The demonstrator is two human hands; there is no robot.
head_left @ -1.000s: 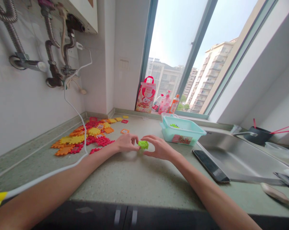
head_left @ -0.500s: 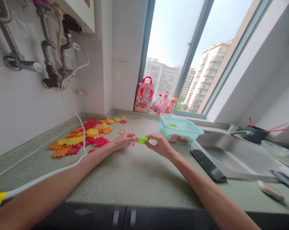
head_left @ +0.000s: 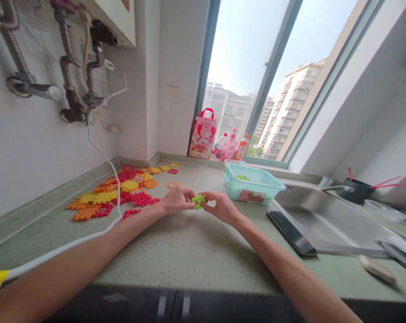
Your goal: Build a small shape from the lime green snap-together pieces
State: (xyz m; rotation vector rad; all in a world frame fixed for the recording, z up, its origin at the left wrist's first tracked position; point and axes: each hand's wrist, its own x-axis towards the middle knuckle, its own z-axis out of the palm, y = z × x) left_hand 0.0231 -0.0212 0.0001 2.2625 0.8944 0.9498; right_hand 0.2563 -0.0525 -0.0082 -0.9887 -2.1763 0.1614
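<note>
My left hand (head_left: 176, 200) and right hand (head_left: 223, 208) pinched a bright-green notched plastic piece (head_left: 198, 202) over the speckled green stone desk (head_left: 176, 260), work apparently unfinished. Red, orange and yellow plastic pieces (head_left: 130, 186) lay loose.

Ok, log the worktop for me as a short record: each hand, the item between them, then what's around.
Left hand: fingertips on the green piece
Right hand: fingertips on its other side
Held item: bright green, knobbly outline; whether one part or several joined, unclear
Left of hands: spread of red, orange and yellow pieces
Right of hands: turquoise tub, green bits inside
Beside sink: black phone, lying flat
</note>
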